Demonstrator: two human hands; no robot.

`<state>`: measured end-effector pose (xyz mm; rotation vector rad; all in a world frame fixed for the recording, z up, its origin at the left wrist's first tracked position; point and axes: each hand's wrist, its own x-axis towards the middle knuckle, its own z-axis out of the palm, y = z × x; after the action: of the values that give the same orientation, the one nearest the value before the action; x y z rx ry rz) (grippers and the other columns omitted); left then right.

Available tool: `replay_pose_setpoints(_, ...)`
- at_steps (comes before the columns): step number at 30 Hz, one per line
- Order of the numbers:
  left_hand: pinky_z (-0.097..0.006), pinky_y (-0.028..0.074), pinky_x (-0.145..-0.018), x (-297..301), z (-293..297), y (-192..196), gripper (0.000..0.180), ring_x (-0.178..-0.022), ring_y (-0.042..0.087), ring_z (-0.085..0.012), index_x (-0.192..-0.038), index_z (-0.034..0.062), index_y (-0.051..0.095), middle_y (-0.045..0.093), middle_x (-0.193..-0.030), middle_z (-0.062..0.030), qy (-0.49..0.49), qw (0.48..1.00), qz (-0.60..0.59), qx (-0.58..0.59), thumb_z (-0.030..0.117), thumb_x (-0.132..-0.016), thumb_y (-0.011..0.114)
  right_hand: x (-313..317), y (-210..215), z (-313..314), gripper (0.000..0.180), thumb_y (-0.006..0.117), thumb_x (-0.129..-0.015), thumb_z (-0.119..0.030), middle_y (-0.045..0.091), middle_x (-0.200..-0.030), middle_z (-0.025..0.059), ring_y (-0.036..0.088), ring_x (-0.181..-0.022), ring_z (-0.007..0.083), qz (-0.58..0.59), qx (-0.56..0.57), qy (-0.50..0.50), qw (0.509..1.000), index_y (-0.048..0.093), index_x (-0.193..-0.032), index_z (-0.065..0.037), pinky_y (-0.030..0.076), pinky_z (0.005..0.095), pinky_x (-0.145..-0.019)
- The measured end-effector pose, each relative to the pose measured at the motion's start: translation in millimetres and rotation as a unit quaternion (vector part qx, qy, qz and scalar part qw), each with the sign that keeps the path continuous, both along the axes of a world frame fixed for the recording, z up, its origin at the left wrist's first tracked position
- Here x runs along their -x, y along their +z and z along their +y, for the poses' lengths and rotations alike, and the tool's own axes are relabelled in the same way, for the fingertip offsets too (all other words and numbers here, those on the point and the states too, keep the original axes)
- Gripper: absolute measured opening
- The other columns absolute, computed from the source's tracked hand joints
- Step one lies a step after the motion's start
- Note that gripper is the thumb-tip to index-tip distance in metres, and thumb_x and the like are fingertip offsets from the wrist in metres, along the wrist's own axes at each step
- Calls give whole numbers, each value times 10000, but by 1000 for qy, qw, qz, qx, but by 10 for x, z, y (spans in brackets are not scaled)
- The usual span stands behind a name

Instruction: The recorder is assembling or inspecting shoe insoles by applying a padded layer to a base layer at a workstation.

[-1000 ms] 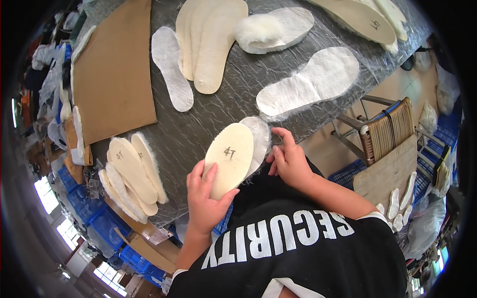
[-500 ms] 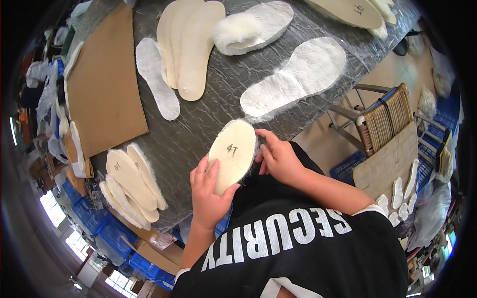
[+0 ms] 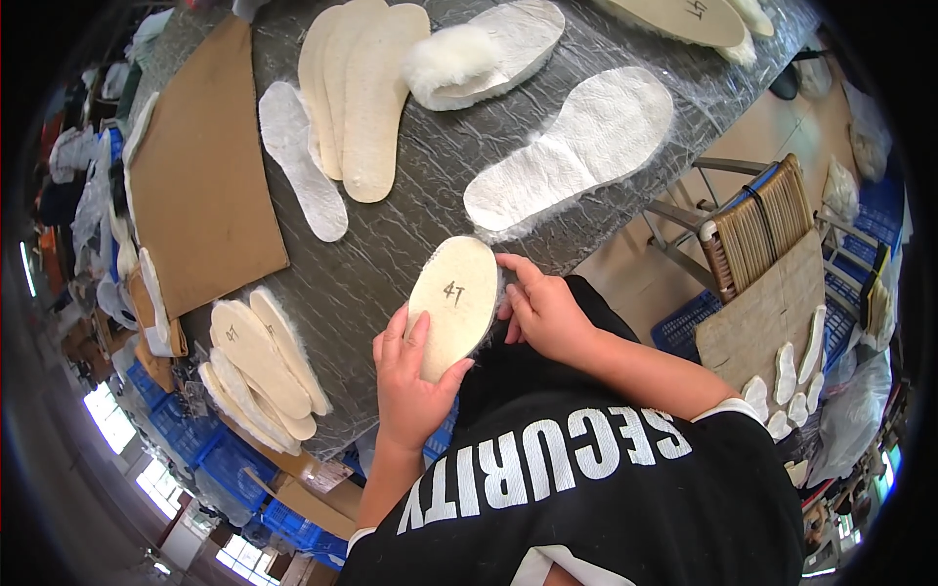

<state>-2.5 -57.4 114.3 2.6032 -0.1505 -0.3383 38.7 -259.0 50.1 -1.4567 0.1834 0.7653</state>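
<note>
Just off the table's near edge, my left hand [image 3: 415, 376] grips a cream insole [image 3: 452, 303] with a fluffy rim and a handwritten mark on its face. Its thumb and fingers press on the lower part. My right hand [image 3: 547, 311] is closed at the insole's right edge, index finger along the upper rim, the other fingers curled in at the fleece and partly hidden. Beyond lies a large white insole [image 3: 576, 146], with a white piece carrying a fleece tuft [image 3: 454, 63] behind it. To the left are several overlapping cream insoles [image 3: 376, 107] and a narrow white one [image 3: 303, 161].
A dark, wrinkled sheet covers the table [image 3: 391, 264]. A brown cardboard sheet [image 3: 210, 176] lies at the left, with a pile of fleece-backed insoles [image 3: 259, 356] nearer me. More insoles [image 3: 679, 21] sit at the far right. Right of the table stands a chair [image 3: 757, 234] with a board holding small white pieces.
My view has shifted slightly, so the table's things sit a little to the left. Both hands keep their places on the insole.
</note>
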Motion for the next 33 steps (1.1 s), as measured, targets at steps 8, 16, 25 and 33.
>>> replay_pose_setpoints(8, -446, 400, -980, -17, -44, 5, 722, -1148, 469, -379, -1230, -41, 546, 468, -1326, -219, 4, 1000, 24, -14, 219, -624, 840, 10, -27, -2, 390, 394, -953, -16, 608, -738, 92, 613, -510, 145, -5, -8, -7, 1000, 388, -1343, -5, 491, 259, -461)
replay_pose_setpoints(16, -448, 405, -978, -22, -71, -14, 755, -1147, 464, -384, -1238, -43, 534, 452, -1338, -221, 0, 999, 39, -30, 200, -601, 857, -28, 22, -8, 355, 408, -942, -20, 627, -715, 128, 634, -516, 200, 18, -11, -12, 1000, 410, -1295, 22, 527, 326, -539)
replay_pose_setpoints(25, -456, 412, -974, 3, -110, -52, 780, -1149, 461, -387, -1250, -45, 517, 435, -1354, -219, -4, 998, 42, -42, 223, -601, 857, -1, -18, 4, 380, 383, -954, -12, 607, -749, 86, 617, -518, 142, 5, -16, -16, 1000, 385, -1333, 3, 493, 259, -465)
replay_pose_setpoints(33, -471, 414, -968, 38, -145, -88, 794, -1148, 451, -415, -1275, -41, 487, 406, -1368, -244, -11, 997, 40, -59, 242, -626, 847, 5, -27, 7, 389, 375, -954, -14, 612, -761, 84, 616, -524, 140, 8, -18, -16, 1000, 367, -1342, 4, 490, 260, -467)
